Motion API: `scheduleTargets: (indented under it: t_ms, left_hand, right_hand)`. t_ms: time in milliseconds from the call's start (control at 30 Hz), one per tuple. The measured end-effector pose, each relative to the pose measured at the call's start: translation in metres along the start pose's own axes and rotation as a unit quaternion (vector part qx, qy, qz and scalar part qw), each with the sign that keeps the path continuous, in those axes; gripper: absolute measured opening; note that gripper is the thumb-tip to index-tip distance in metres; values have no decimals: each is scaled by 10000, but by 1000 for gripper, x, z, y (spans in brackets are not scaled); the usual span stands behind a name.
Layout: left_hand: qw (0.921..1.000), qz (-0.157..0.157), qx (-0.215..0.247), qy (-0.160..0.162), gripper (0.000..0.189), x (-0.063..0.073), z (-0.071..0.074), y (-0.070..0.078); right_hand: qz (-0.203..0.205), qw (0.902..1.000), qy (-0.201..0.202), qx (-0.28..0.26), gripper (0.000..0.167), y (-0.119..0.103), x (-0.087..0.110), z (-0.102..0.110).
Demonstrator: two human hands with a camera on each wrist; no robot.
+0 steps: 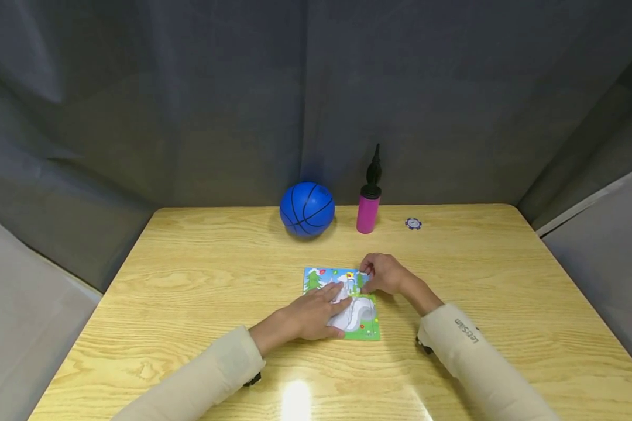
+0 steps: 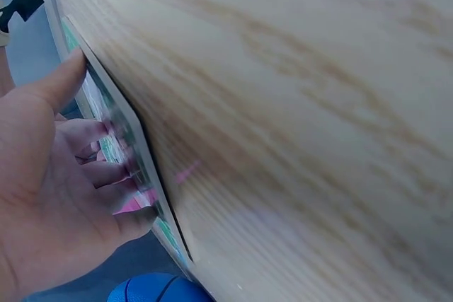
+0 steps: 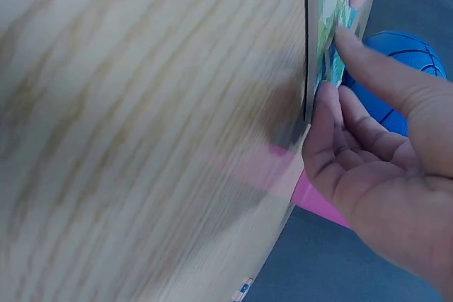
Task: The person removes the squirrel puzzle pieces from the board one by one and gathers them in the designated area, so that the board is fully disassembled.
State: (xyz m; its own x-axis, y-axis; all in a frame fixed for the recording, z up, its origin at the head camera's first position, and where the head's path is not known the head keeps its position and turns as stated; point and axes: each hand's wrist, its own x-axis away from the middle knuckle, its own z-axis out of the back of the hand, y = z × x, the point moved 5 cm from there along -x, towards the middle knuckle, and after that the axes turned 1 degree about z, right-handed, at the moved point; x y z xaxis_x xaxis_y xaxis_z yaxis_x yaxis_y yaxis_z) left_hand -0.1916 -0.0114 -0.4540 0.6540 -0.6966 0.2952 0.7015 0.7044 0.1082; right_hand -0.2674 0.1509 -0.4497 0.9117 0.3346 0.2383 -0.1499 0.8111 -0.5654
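Observation:
A flat, colourful jigsaw puzzle (image 1: 368, 327) lies on the table, printed with trees, a blue sky and a grey winding road. Across its left and middle part rests my left hand (image 1: 313, 314), fingers spread and straight, covering much of the picture. In the left wrist view, the thumb and fingertips of that hand (image 2: 64, 189) touch the puzzle's face. At the far right corner my right hand (image 1: 387, 273) pinches a corner puzzle piece (image 3: 328, 65) between thumb and curled fingers. The right wrist view shows the thumb on the picture side and the fingers at the board's edge.
Behind the puzzle, a blue ball (image 1: 307, 209) with black lines sits near the table's back edge. To its right stands a pink hand pump (image 1: 368, 213) with a black nozzle. Further right lies a round poker chip (image 1: 413, 224). Dark curtain (image 1: 232, 105) hangs behind the table.

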Motion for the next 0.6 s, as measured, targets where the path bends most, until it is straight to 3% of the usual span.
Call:
scheduleTargets:
  t_ms: [300,600]
  left_hand:
    - [9999,-51,-77,99,73,-1,-4,-1]
    - [9999,-72,-69,126,72,0,-3,0]
  right_hand:
    - [272,9991,302,85,16,-2,0,2]
    - [356,9973,404,-507,4,0,2,10]
